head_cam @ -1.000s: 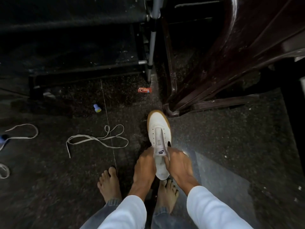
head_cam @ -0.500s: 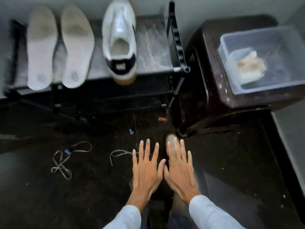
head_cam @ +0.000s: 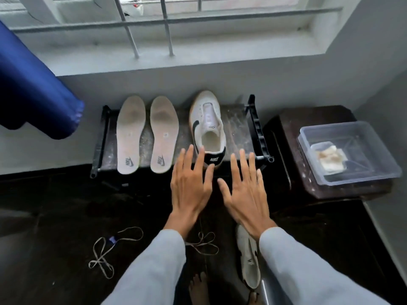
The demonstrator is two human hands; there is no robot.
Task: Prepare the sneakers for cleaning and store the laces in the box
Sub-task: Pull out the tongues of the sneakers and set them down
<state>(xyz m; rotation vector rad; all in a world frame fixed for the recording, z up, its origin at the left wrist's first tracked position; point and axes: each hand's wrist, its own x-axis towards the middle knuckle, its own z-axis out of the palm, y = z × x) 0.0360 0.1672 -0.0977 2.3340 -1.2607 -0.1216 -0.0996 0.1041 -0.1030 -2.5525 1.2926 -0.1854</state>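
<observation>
1. One second ago both hands gripped the sneaker on the floor. Half a second ago they were spread flat above its toe. Now the view has tilted up, so the barred window (head_cam: 167,25) shows and the hands appear in front of the rack (head_cam: 236,128).
2. The left hand (head_cam: 190,186) is held flat, fingers straight and spread. Its grip is fully open and has hold of nothing.
3. The right hand (head_cam: 244,190) is the same: palm down, fingers fanned, its grip open and empty.
4. Sneakers, two: one sneaker on the rack (head_cam: 208,128), heel toward the camera, laces out. The sneaker on the floor (head_cam: 247,256) lies below the right wrist, partly hidden by the sleeve.
5. Insoles, two: the left insole (head_cam: 131,135) and the right insole (head_cam: 164,135) lie side by side on the rack, left of the sneaker there.
6. Laces, two, both loose on the dark floor: the left lace (head_cam: 110,249) well out to the left, the near lace (head_cam: 203,243) between the two sleeves.
7. Box, one: the clear box (head_cam: 361,178) sits on a dark stand (head_cam: 286,133) just right of the rack. A pale folded thing (head_cam: 330,157) lies in it; what it is cannot be told. No lace is in it.
8. A blue cloth (head_cam: 33,89) hangs at upper left.
</observation>
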